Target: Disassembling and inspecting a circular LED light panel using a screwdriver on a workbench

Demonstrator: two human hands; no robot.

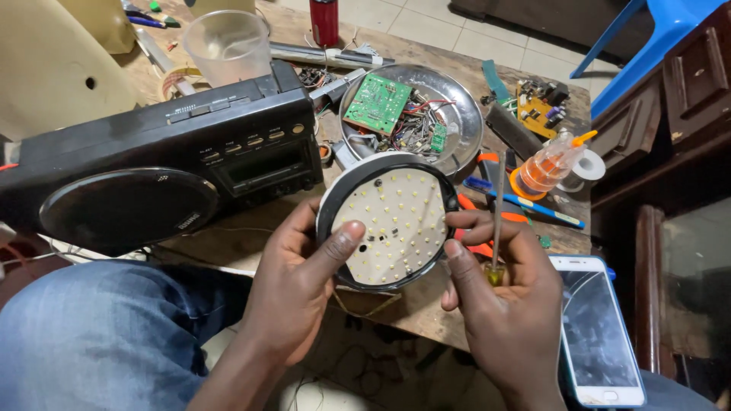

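Observation:
My left hand (301,278) grips a round lamp head (387,219) from its left side, thumb pressed on the white board studded with several small yellow light chips inside a black ring. My right hand (506,301) steadies the lamp's right edge with its fingertips. It also holds a thin screwdriver (498,213) with a yellow handle, shaft pointing up and away from the lamp.
A black radio (164,171) lies left on the wooden table (251,240). Behind the lamp a metal bowl (464,125) holds a green circuit board (376,103) and wires. An orange-filled bottle (550,164), pens and a phone (596,327) lie right. My jeans-clad knee (99,335) is lower left.

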